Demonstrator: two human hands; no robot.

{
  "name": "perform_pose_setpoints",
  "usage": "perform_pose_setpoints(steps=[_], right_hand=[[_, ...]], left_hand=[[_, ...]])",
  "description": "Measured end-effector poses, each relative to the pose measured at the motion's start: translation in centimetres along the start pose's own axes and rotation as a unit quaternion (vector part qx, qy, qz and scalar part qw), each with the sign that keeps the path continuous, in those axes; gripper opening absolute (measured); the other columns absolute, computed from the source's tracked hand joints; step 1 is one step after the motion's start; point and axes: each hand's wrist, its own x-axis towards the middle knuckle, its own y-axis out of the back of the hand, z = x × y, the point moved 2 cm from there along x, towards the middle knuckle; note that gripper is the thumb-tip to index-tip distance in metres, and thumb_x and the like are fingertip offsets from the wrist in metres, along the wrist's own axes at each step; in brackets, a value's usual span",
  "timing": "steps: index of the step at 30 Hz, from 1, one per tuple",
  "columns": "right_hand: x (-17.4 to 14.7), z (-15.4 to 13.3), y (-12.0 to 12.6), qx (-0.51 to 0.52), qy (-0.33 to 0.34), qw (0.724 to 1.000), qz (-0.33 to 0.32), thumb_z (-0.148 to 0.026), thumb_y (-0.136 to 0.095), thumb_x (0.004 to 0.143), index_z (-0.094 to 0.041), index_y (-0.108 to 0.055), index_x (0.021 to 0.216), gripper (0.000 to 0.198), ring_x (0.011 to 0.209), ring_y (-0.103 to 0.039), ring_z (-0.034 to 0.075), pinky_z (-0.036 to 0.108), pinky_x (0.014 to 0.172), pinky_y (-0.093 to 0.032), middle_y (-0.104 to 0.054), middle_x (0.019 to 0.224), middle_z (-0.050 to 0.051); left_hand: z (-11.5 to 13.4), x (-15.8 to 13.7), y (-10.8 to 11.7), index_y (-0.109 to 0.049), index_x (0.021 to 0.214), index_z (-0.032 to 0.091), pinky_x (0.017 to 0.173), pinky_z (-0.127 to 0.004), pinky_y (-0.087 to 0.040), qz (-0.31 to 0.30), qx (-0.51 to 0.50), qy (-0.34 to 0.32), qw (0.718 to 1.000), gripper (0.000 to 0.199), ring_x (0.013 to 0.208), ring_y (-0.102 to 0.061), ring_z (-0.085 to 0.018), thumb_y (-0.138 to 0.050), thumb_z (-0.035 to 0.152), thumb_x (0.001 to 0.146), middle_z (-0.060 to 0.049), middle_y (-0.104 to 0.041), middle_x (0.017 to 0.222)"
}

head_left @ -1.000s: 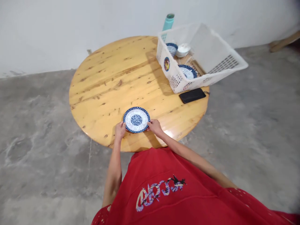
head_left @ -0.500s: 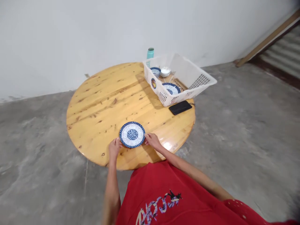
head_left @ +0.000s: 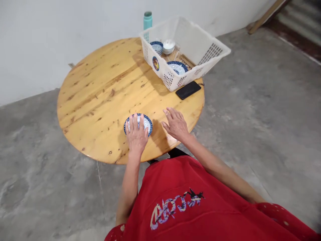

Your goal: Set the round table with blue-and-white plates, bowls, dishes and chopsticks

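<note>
A blue-and-white patterned plate (head_left: 148,124) lies near the front edge of the round wooden table (head_left: 100,110). Over it hovers my left hand (head_left: 137,134), open with fingers spread, hiding much of the plate's middle and front. My right hand (head_left: 176,125) is raised to the right of the plate, open and holding nothing. Beyond it stands a white plastic basket (head_left: 175,80) containing another blue-rimmed plate (head_left: 178,68), a stack of blue-rimmed bowls (head_left: 157,47) and white bowls (head_left: 168,46).
A black phone (head_left: 188,90) lies on the table in front of the basket, by the right edge. Behind the basket's left corner stands a turquoise bottle (head_left: 147,20). A white wall (head_left: 75,30) rises behind the table.
Both hands have let go of the plate's rim and opened. My left hand has moved over the plate, my right away to the right. The whole view has shifted, with the table higher in it.
</note>
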Motion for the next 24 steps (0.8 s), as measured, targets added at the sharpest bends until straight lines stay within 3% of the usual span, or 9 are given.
perform_pose_setpoints(steps=[5, 11, 15, 24], right_hand=[[-0.6, 0.2, 0.8, 0.005, 0.028, 1.0, 0.006, -0.033, -0.048, 0.098, -0.01, -0.041, 0.154, 0.061, 0.147, -0.036, 0.035, 0.056, 0.118, -0.031, -0.042, 0.159, 0.021], [-1.4, 2.4, 2.2, 0.018, 0.088, 0.995, 0.05, -0.025, -0.055, 0.093, -0.013, -0.043, 0.154, 0.063, 0.153, -0.027, 0.031, 0.054, 0.124, -0.022, -0.037, 0.163, 0.017], [-3.1, 6.6, 4.3, 0.018, 0.093, 0.993, 0.072, -0.021, -0.056, 0.092, -0.015, -0.041, 0.156, 0.066, 0.155, -0.024, 0.03, 0.053, 0.125, -0.02, -0.035, 0.165, 0.015], [-8.1, 18.7, 9.2, 0.036, 0.05, 0.995, 0.076, -0.02, -0.051, 0.093, -0.016, -0.034, 0.16, 0.07, 0.154, -0.026, 0.03, 0.054, 0.124, -0.022, -0.036, 0.165, 0.015]], left_hand=[[3.5, 0.0, 1.5, -0.033, 0.162, 0.02, 0.128, -0.057, -0.017, -0.021, 0.018, -0.033, 0.999, 0.063, 0.159, -0.019, -0.03, -0.048, 0.026, 0.101, -0.014, -0.028, 0.169], [7.7, 0.9, 1.1, -0.028, 0.163, 0.018, 0.13, -0.055, -0.014, -0.03, 0.054, -0.046, 0.997, 0.066, 0.16, -0.013, -0.027, -0.046, 0.023, 0.1, -0.013, -0.023, 0.171], [13.1, 2.6, 0.2, -0.025, 0.164, 0.016, 0.13, -0.055, -0.016, -0.033, 0.065, -0.072, 0.995, 0.066, 0.16, -0.012, -0.028, -0.044, 0.024, 0.101, -0.014, -0.021, 0.171], [27.5, 6.8, -3.6, -0.025, 0.163, 0.015, 0.129, -0.057, -0.018, -0.035, 0.047, -0.135, 0.989, 0.066, 0.16, -0.013, -0.03, -0.043, 0.023, 0.101, -0.015, -0.021, 0.171]])
